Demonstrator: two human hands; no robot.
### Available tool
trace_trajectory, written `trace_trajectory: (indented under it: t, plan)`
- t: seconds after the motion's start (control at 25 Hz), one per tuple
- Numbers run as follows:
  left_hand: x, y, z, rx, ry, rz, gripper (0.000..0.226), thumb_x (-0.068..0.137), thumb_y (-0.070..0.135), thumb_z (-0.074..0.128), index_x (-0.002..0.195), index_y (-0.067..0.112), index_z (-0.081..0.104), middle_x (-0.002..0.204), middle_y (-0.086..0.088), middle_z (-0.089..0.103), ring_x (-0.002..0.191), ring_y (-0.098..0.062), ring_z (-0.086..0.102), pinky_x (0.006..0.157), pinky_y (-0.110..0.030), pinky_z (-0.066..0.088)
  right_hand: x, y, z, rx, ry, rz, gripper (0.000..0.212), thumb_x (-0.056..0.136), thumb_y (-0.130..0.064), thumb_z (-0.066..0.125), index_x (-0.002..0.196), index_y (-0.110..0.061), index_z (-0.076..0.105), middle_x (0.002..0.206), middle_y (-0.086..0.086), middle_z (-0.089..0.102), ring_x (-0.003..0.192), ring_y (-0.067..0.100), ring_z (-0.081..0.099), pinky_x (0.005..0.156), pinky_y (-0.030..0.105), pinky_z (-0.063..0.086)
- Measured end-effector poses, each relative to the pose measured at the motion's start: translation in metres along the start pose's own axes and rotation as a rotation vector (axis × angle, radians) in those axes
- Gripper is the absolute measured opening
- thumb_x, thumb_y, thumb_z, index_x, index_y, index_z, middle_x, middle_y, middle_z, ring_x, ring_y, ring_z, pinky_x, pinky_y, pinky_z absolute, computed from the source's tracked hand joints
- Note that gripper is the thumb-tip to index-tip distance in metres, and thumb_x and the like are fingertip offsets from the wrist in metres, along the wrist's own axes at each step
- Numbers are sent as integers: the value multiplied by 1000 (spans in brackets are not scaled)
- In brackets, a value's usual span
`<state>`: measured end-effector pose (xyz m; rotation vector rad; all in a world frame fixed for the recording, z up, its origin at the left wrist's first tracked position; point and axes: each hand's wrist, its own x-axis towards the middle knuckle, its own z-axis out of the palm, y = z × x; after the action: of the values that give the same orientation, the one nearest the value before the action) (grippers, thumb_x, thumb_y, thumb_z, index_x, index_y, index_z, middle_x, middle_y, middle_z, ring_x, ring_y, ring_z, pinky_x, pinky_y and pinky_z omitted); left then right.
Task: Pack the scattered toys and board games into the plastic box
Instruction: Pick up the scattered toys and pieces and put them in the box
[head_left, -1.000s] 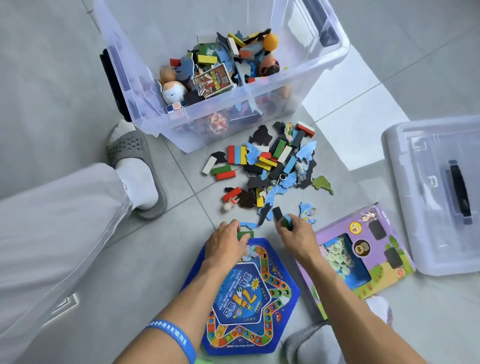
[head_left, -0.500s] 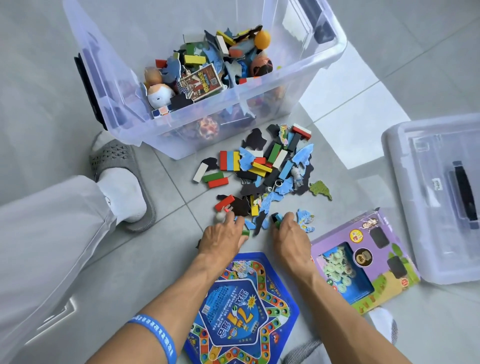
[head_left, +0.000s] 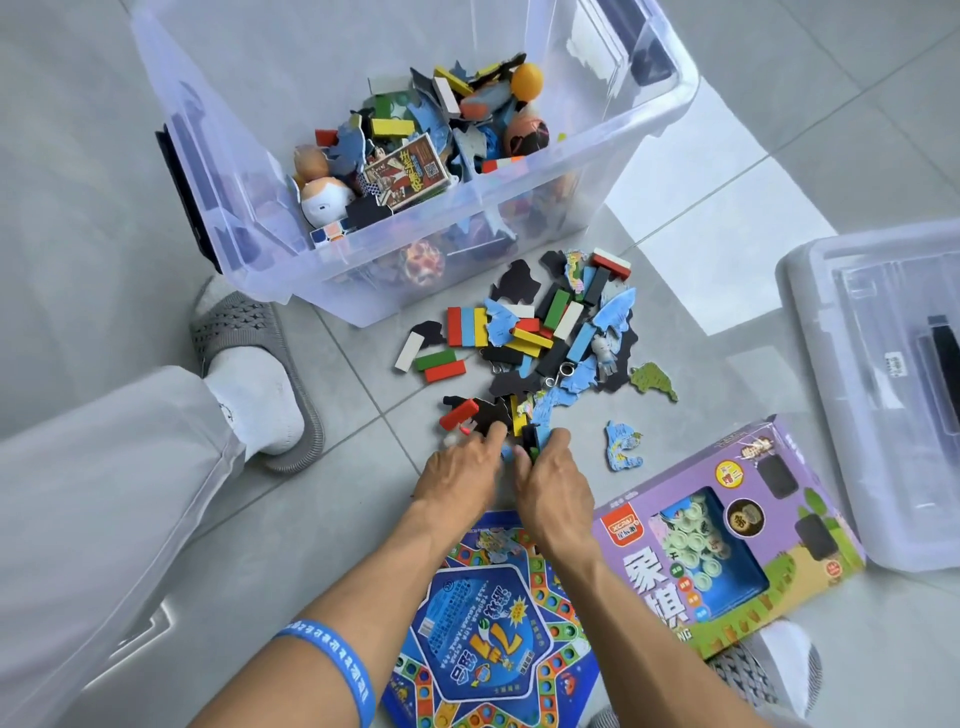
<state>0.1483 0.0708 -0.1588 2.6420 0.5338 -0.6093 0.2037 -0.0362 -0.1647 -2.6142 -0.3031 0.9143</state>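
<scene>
On grey tiled floor (head_left: 130, 156), left hand (head_left: 457, 475) and right hand (head_left: 553, 480) sit side by side at near edge of scattered pile of coloured wooden blocks and blue puzzle pieces (head_left: 540, 338), fingers curled onto pieces; exact grasp unclear. Clear plastic box (head_left: 363, 275), partly filled, stands just beyond pile. Blue hexagonal game board (head_left: 498, 649) lies under forearms, purple boxed chess set (head_left: 727, 545) to right.

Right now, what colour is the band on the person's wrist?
The wristband is blue with white lettering, worn on the left forearm; the head view shows it clearly.
</scene>
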Motion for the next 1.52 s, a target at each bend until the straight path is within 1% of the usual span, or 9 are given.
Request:
trace_trajectory:
  t: [0.16,0.4,0.64,0.84,1.0,1.12,1.28,1.4,1.52]
  plan:
    - [10,2,1,100,-81,13,18,98,10,48,116,10,49,108,-11,66,107,-32,64,77,-41,52,12,-8,8,-121,12,32,22,102,-32,40,105,-10,37,97,13,64,84,38,64,61,38,39]
    - [5,10,-6,-42,-222,-57,8,87,14,50,90,8,56,93,-14,66,84,-31,64,67,-35,43,26,8,-8,-140,-14,34,24,100,-33,38,100,-9,39,91,12,63,80,35,63,62,36,39]
    - [-16,31,-58,-1290,-34,-559,20,82,24,49,65,14,54,60,-11,59,44,-15,39,44,-24,27,5,0,-57,730,-278,188,13,94,-13,52,83,-6,49,61,7,57,39,9,44,39,23,31]
    - [4,28,-234,-1920,363,-370,20,86,17,46,66,14,47,52,-4,54,34,-8,31,40,-18,21,4,-132,-191,1265,-307,9,26,91,-8,53,69,-13,41,50,3,40,41,13,23,40,20,20]
    - [23,-6,-351,-2103,344,-291,52,94,54,39,96,5,58,88,-18,65,62,-22,58,58,-24,45,22,-231,-263,1417,-388,128,44,93,-47,54,102,-4,58,91,18,64,68,25,62,50,33,51]
    - [17,-18,-359,-2014,625,-451,59,92,64,37,126,18,49,118,-13,58,97,-28,56,81,-34,46,22,-237,-269,1353,-324,179,63,95,-54,46,130,-1,45,117,24,56,108,41,61,82,49,55]
    - [-27,18,-243,-1686,1077,-408,25,97,29,45,84,23,66,80,-2,67,69,-16,61,53,-25,47,-6,-148,-194,1253,44,112,24,94,-21,50,96,1,62,75,11,65,63,26,61,59,36,55]
    - [-23,20,-121,-1186,662,-591,15,91,25,52,85,27,65,89,2,70,85,-20,67,71,-36,56,-5,-67,-102,651,76,188,20,87,-14,53,98,-6,68,77,4,70,63,21,62,59,39,56]
    - [0,-16,-50,-540,202,-469,16,89,25,61,104,23,61,107,2,63,98,-18,59,80,-34,52,9,-34,-48,108,53,-66,17,90,-19,54,103,-15,65,96,4,70,81,24,62,68,32,47]
